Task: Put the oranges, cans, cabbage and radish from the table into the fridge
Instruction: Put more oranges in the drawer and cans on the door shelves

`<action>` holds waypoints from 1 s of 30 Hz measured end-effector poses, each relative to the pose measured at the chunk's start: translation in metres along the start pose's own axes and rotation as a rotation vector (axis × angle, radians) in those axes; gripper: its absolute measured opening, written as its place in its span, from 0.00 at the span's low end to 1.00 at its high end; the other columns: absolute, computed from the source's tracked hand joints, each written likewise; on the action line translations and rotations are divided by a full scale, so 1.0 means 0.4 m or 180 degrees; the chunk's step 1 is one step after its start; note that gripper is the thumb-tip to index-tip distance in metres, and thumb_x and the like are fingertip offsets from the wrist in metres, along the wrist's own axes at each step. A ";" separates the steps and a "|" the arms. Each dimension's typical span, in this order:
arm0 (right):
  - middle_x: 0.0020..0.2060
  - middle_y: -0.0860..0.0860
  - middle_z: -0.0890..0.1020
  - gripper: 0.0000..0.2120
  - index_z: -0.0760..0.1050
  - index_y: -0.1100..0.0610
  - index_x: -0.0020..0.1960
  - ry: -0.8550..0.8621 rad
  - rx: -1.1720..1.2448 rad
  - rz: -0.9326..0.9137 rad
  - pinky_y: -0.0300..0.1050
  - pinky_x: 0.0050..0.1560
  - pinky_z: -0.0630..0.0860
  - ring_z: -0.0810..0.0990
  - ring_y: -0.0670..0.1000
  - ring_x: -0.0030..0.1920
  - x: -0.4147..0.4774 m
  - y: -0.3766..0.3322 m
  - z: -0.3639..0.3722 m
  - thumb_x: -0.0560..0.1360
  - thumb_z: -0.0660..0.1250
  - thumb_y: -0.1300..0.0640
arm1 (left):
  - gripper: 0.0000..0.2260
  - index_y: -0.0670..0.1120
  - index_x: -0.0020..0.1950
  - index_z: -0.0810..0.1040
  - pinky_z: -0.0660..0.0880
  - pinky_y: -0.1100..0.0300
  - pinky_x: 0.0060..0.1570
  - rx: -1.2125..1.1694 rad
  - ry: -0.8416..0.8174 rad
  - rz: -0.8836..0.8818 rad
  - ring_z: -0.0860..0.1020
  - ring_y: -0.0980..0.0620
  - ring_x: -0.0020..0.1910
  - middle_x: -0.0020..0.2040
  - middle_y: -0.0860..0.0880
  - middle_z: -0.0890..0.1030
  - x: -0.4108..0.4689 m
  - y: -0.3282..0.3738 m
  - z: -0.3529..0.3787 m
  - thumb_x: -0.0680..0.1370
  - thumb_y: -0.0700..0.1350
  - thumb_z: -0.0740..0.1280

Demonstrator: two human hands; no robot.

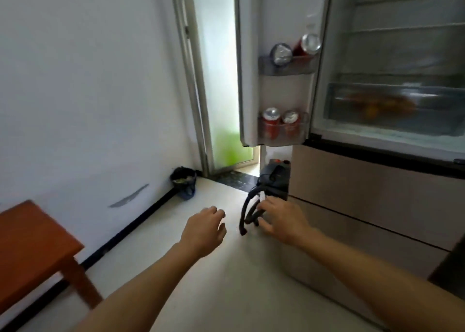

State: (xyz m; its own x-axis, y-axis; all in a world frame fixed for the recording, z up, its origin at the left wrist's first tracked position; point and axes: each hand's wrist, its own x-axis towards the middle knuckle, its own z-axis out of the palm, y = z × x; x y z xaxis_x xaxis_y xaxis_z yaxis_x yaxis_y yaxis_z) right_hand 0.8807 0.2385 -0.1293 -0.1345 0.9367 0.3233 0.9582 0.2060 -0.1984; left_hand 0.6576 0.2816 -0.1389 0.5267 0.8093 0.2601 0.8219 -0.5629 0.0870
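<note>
The fridge point(392, 140) stands open at the right, its left door point(249, 80) swung outward. Two red cans point(270, 123) stand in the door's lower bin, and two more cans point(308, 45) lean in the upper bin. Orange fruit point(372, 105) shows blurred behind the clear drawer front inside. My left hand point(205, 228) hangs over the floor with fingers loosely curled and nothing in it. My right hand point(281, 221) is beside it, fingers spread, empty, in front of the lower drawers. A corner of the orange-brown table point(30, 246) is at the lower left; no cabbage or radish is in view.
A dark vacuum cleaner point(275, 178) with a curled black hose point(247, 213) sits on the floor against the fridge, just behind my right hand. A black waste bin point(183, 180) stands by the white wall. A frosted glass door point(219, 80) is behind the fridge door.
</note>
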 end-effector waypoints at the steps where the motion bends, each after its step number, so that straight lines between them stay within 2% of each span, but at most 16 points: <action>1: 0.55 0.48 0.80 0.15 0.77 0.50 0.59 -0.0011 0.0056 -0.0129 0.47 0.48 0.75 0.78 0.53 0.55 0.026 -0.075 0.023 0.74 0.64 0.47 | 0.14 0.48 0.63 0.74 0.72 0.54 0.48 0.0009 0.0023 -0.0175 0.75 0.48 0.55 0.57 0.50 0.76 -0.058 -0.068 -0.017 0.79 0.51 0.58; 7: 0.56 0.45 0.78 0.16 0.74 0.48 0.63 -0.0125 0.0375 -0.0783 0.44 0.49 0.71 0.78 0.49 0.55 0.139 -0.572 0.194 0.76 0.62 0.45 | 0.14 0.49 0.60 0.75 0.75 0.57 0.47 0.0207 0.0107 -0.0955 0.76 0.51 0.51 0.54 0.51 0.77 -0.441 -0.461 -0.117 0.79 0.52 0.58; 11: 0.57 0.45 0.79 0.17 0.74 0.48 0.63 -0.0263 0.0563 -0.1254 0.43 0.51 0.74 0.78 0.48 0.55 0.174 -0.911 0.296 0.77 0.63 0.45 | 0.10 0.50 0.55 0.77 0.77 0.57 0.46 0.0443 0.0068 -0.1457 0.76 0.53 0.46 0.50 0.52 0.78 -0.692 -0.681 -0.212 0.78 0.50 0.60; 14: 0.55 0.44 0.79 0.15 0.75 0.49 0.62 -0.0325 0.0670 -0.1624 0.40 0.48 0.74 0.79 0.47 0.53 0.187 -1.130 0.342 0.77 0.63 0.46 | 0.09 0.50 0.54 0.75 0.76 0.57 0.44 0.0523 0.0015 -0.1888 0.75 0.52 0.47 0.49 0.52 0.77 -0.868 -0.811 -0.279 0.78 0.50 0.59; 16: 0.52 0.43 0.79 0.12 0.75 0.48 0.58 -0.0399 0.0616 -0.1894 0.38 0.44 0.74 0.79 0.46 0.49 0.209 -1.256 0.371 0.78 0.61 0.45 | 0.09 0.50 0.54 0.75 0.75 0.56 0.44 0.0592 0.0019 -0.2138 0.75 0.52 0.48 0.49 0.51 0.76 -0.970 -0.882 -0.313 0.79 0.50 0.58; 18: 0.49 0.44 0.78 0.11 0.74 0.48 0.55 -0.0523 0.0605 -0.2082 0.39 0.42 0.74 0.78 0.47 0.47 0.236 -1.374 0.402 0.77 0.60 0.45 | 0.09 0.49 0.54 0.74 0.75 0.55 0.44 0.0612 0.0069 -0.2402 0.75 0.51 0.49 0.50 0.51 0.76 -1.062 -0.942 -0.341 0.79 0.49 0.58; 22: 0.52 0.45 0.77 0.14 0.73 0.48 0.61 -0.0704 0.0629 -0.2445 0.39 0.40 0.69 0.78 0.48 0.49 0.280 -1.595 0.464 0.77 0.62 0.47 | 0.10 0.48 0.55 0.75 0.76 0.54 0.46 0.0658 0.0065 -0.2862 0.74 0.52 0.48 0.50 0.51 0.76 -1.214 -1.059 -0.368 0.79 0.49 0.57; 27: 0.55 0.46 0.76 0.16 0.72 0.49 0.64 -0.0866 0.0686 -0.2804 0.40 0.43 0.70 0.78 0.50 0.53 0.362 -1.831 0.570 0.77 0.62 0.47 | 0.11 0.50 0.59 0.74 0.74 0.59 0.47 0.0696 0.0121 -0.3200 0.74 0.54 0.50 0.52 0.53 0.76 -1.323 -1.224 -0.395 0.80 0.50 0.58; 30: 0.58 0.45 0.76 0.16 0.73 0.48 0.64 -0.0936 0.0866 -0.2893 0.42 0.48 0.75 0.78 0.49 0.55 0.443 -1.975 0.644 0.77 0.63 0.47 | 0.12 0.50 0.60 0.75 0.75 0.59 0.48 0.0718 0.0151 -0.3385 0.74 0.54 0.51 0.53 0.53 0.76 -1.364 -1.354 -0.422 0.80 0.50 0.58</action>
State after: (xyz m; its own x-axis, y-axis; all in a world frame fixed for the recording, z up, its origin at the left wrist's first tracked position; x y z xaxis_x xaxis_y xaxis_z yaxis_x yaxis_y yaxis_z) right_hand 0.0350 0.3146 -0.1537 -0.8818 0.4158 0.2227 0.3742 0.9041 -0.2063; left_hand -0.1118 0.1165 -0.1655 -0.4828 0.8541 0.1935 0.8757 0.4696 0.1122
